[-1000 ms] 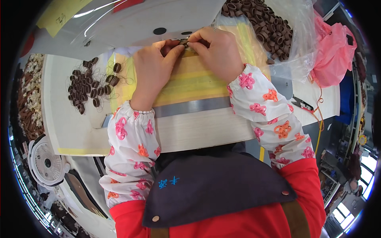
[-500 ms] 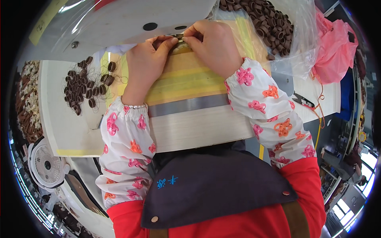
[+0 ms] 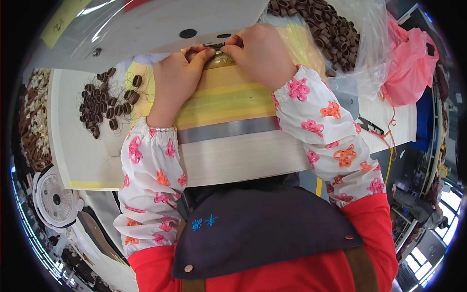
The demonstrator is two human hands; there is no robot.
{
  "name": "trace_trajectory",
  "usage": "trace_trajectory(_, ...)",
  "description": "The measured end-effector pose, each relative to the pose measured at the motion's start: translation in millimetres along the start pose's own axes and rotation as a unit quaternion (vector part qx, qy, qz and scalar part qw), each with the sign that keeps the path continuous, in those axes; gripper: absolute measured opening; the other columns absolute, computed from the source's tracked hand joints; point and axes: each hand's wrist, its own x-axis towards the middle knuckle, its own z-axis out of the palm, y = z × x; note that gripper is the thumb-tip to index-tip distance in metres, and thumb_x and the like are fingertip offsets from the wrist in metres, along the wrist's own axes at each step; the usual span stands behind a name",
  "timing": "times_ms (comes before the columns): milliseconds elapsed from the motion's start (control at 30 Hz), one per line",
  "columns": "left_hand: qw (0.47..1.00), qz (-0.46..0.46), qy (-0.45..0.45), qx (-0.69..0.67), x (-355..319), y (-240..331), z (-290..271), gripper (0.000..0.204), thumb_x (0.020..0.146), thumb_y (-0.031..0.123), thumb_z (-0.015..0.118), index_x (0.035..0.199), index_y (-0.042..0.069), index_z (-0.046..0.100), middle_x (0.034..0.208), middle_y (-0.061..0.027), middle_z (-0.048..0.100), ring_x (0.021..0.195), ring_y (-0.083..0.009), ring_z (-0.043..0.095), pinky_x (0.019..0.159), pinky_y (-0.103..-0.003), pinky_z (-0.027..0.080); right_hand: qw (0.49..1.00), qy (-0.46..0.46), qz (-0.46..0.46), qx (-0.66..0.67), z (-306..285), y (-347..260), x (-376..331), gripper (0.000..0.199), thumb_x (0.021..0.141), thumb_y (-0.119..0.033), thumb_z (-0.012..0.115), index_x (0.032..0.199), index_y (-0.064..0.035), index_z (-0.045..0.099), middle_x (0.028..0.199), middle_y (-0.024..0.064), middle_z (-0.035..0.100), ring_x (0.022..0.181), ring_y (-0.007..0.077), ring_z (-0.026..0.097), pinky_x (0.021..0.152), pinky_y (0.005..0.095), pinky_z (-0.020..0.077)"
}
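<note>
Both my hands meet under the front edge of a white sewing machine (image 3: 160, 31), at the top middle. My left hand (image 3: 180, 73) has thumb and fingers pinched together. Close to its right, my right hand (image 3: 258, 53) pinches the same way. What lies between the fingertips is small, dark and mostly hidden by the fingers and the machine. To the left of my left hand lies a cluster of brown loops (image 3: 101, 103) with loose threads. Beyond my right hand, many brown loops (image 3: 333, 34) fill a clear plastic bag (image 3: 372, 53).
Yellow tape (image 3: 219, 104) and a grey metal strip (image 3: 228, 129) cross the pale table (image 3: 233, 160). Thread snips (image 3: 370, 125) with an orange cord lie at the right, below a pink plastic bag (image 3: 411, 58). A white fan (image 3: 56, 197) stands at the lower left.
My hands remain pinched together at the machine, with only a slight shift of the fingers. The whole view has moved slightly. The loops stay in their places.
</note>
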Motion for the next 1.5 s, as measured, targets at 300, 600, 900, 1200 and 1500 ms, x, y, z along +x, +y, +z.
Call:
trace_trajectory(300,1.0,0.011,0.014,-0.006,-1.3,1.3,0.0,0.03,0.075,0.031,0.067,0.084,0.002,0.066,0.06,0.0008,0.058,0.053,-0.0028,0.047,0.05,-0.019,0.038,0.999,-0.017,0.016,0.027,1.3,3.1,0.3,0.014,0.068,-0.01,0.064,0.072,0.0028,0.062,0.063,0.0134,0.061,0.055,0.0236,0.059,0.053,0.0299,0.0464)
trace_trajectory(600,0.996,0.082,0.019,0.033,0.8,10.3,2.3,0.03,0.076,0.032,0.061,0.082,0.003,0.065,0.06,-0.0061,0.06,0.052,-0.0163,0.057,0.053,-0.028,0.043,1.0,-0.004,0.012,-0.003,-2.2,8.7,-2.6,0.011,0.069,-0.01,0.064,0.07,-0.0002,0.059,0.061,0.0115,0.059,0.053,0.0232,0.057,0.051,0.0311,0.0449)
trace_trajectory(900,0.974,0.214,0.003,0.075,-33.8,10.4,-2.3,0.016,0.083,0.014,0.051,0.092,0.005,0.062,0.064,-0.0137,0.057,0.058,-0.0296,0.056,0.053,-0.035,0.042,0.969,-0.023,0.171,0.177,-7.1,-9.7,-25.1,0.021,0.076,-0.013,0.063,0.085,0.0042,0.054,0.063,0.0103,0.059,0.053,0.0149,0.059,0.044,0.0271,0.0452)
trace_trajectory(1200,0.97,0.23,-0.033,-0.07,-57.0,13.2,-3.2,0.014,0.081,0.005,0.054,0.093,0.003,0.062,0.065,-0.0121,0.058,0.055,-0.0216,0.052,0.053,-0.029,0.041,0.853,-0.127,0.28,0.422,-13.3,-18.6,-26.2,0.017,0.078,-0.007,0.061,0.086,0.0054,0.052,0.068,0.0086,0.059,0.057,0.0121,0.059,0.05,0.0224,0.0489)
trace_trajectory(1500,0.959,0.244,0.032,-0.144,-38.1,24.3,-8.8,0.012,0.082,0.008,0.053,0.086,0.002,0.063,0.071,-0.0088,0.058,0.063,-0.0189,0.052,0.059,-0.029,0.039,0.945,-0.082,0.118,0.293,-13.5,-44.2,-69.8,0.013,0.075,-0.003,0.062,0.083,0.0029,0.054,0.066,0.0057,0.057,0.058,0.0092,0.054,0.053,0.0229,0.0445)
